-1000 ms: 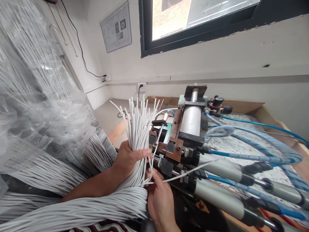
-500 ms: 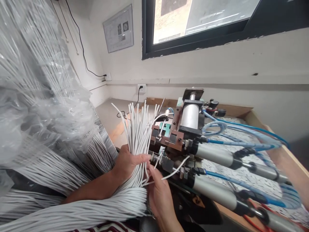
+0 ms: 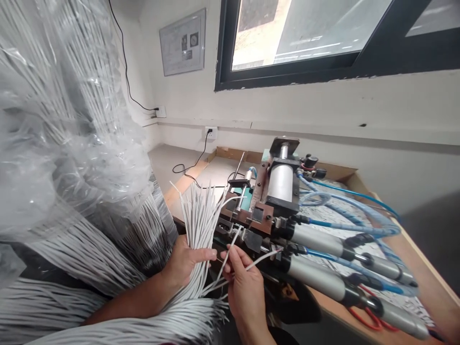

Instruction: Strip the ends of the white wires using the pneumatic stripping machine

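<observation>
My left hand (image 3: 187,265) is closed round a bundle of white wires (image 3: 200,218) whose ends fan upward beside the machine. My right hand (image 3: 242,283) pinches single white wires (image 3: 259,259) drawn out of the bundle; their tips point at the front jaws of the pneumatic machine (image 3: 281,201). The wires' lower lengths sweep down and left under my forearm.
A big mass of white wires in clear plastic wrap (image 3: 64,158) fills the left side. Silver air cylinders (image 3: 325,280) with blue hoses (image 3: 345,206) lie on the wooden bench (image 3: 417,268). A black cord (image 3: 187,168) runs to a wall socket under the window.
My view has lifted and pulled back, so hands and machine sit lower in frame. My right hand has come up and taken a wire between fingertips nearer the machine's jaws.
</observation>
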